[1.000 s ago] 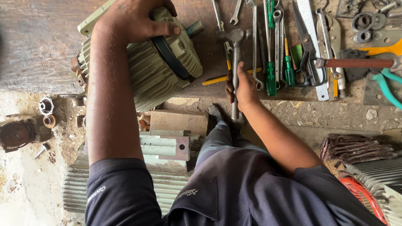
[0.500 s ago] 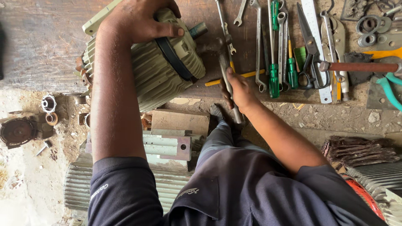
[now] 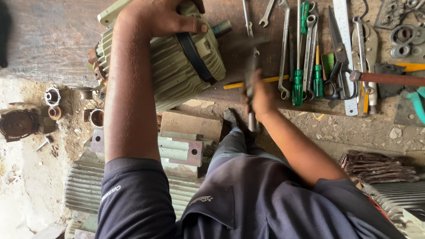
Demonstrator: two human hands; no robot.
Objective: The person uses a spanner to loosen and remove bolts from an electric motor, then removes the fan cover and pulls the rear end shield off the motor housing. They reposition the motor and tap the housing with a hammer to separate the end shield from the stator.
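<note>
My left hand presses down on top of a pale green ribbed electric motor that lies on its side on the worn wooden bench. A black band wraps the motor, and its shaft end points right. My right hand is closed around a long grey metal tool. The tool stands roughly upright just right of the motor and is blurred by motion. Its lower end sticks out below my fist.
Right of my hand lies a row of spanners, green-handled screwdrivers, scissors, a steel ruler, a red-handled hammer and teal pliers. Bearings and small parts lie on the dusty floor at left. Metal blocks sit below.
My right hand has moved left from the tool row toward the motor, carrying the metal tool with it. My left hand stays on the motor.
</note>
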